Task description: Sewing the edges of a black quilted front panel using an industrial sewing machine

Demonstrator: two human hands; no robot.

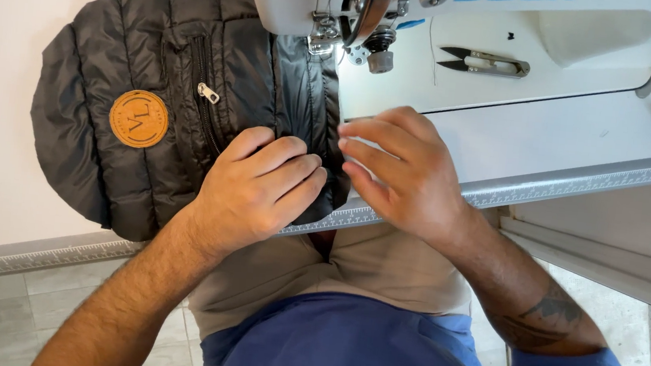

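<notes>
While only the head camera covers this moment, it shows the work plainly: a black quilted puffer jacket [150, 102] lies across the white sewing table [569, 135], its front edge running up under the needle area of the white sewing machine [343, 2]. The left hand [257, 188] is curled, knuckles up, pressing and pinching the jacket's edge near the table's ruler-marked rim [580, 185]. The right hand [399, 166] hovers just beside it with fingers loosely spread, fingertips touching or nearly touching the same seam; it grips nothing that I can make out. A round tan leather patch [138, 118] and a pocket zipper pull [208, 93] sit to the left, and thread snips [480, 62] rest on the machine bed. The slippery padded fabric could creep or bunch under the foot, skewing the seam, and fingertips this near the needle line risk a jab.
</notes>
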